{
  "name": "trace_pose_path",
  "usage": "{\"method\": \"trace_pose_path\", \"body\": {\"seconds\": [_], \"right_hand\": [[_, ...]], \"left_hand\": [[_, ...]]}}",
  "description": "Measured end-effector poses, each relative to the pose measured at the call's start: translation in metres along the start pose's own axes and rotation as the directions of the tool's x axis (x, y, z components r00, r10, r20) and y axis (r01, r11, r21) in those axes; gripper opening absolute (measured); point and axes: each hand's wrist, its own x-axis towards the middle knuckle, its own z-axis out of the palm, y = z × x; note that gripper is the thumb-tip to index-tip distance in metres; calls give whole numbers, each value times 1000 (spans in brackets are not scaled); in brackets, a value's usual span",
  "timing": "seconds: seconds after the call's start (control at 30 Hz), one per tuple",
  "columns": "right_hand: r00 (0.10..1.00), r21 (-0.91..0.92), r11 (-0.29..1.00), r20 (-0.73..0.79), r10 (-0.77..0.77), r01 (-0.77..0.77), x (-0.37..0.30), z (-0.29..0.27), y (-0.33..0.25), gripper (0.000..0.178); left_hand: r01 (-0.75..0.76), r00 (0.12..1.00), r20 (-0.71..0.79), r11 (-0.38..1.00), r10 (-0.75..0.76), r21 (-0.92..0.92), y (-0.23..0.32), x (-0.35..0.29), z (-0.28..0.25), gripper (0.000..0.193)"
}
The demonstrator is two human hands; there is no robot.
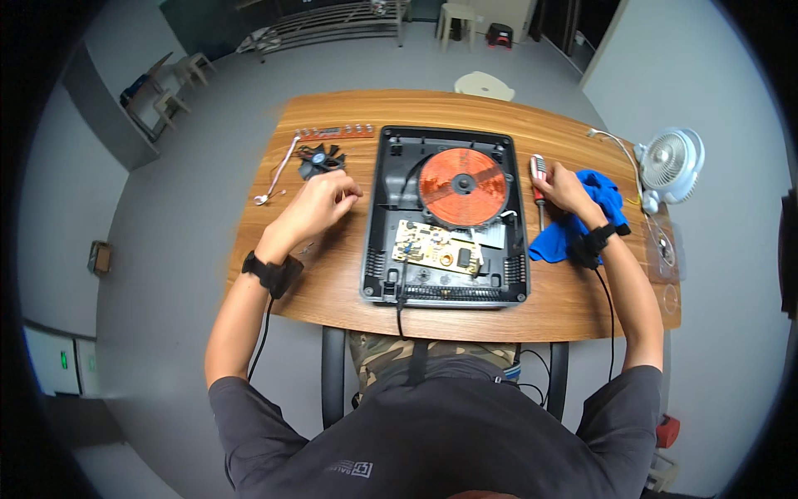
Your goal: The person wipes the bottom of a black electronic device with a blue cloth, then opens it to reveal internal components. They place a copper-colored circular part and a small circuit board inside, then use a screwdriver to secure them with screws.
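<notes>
An opened induction cooker (386, 170) lies in the middle of the table, its black housing holding a round copper coil (486, 195) and a tan circuit board (424, 249). My left hand (316, 206) hovers left of the housing with fingers curled together; what they hold, if anything, is too small to make out. Just beyond it is a small black fan (319, 160). On the right, my right hand (565, 190) has its fingers closed at the handle of a red and white screwdriver (539, 169), whose shaft points toward me. A blue cloth (600, 190) lies bunched under and beside my right wrist.
Along the table's far left edge sits a narrow strip board (337, 132) with a white cable (285, 169). At the right edge stand a white desk fan (672, 162) and a clear plastic tray (665, 249). A black cord (400, 320) runs off the housing's near side.
</notes>
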Motion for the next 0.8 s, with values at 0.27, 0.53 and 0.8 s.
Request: {"method": "trace_pose_path", "body": {"seconds": [0.27, 0.53, 0.8], "right_hand": [[980, 10, 997, 187, 74, -77, 14, -5, -14, 56], [942, 102, 976, 300, 153, -192, 30, 5, -2, 56], [946, 146, 973, 298, 131, -181, 29, 14, -1, 38]], "left_hand": [[236, 965, 81, 959, -251, 158, -51, -40, -27, 13], [275, 953, 85, 949, -290, 152, -56, -63, -17, 14], [264, 964, -3, 949, -267, 173, -73, -41, -4, 17]]}}
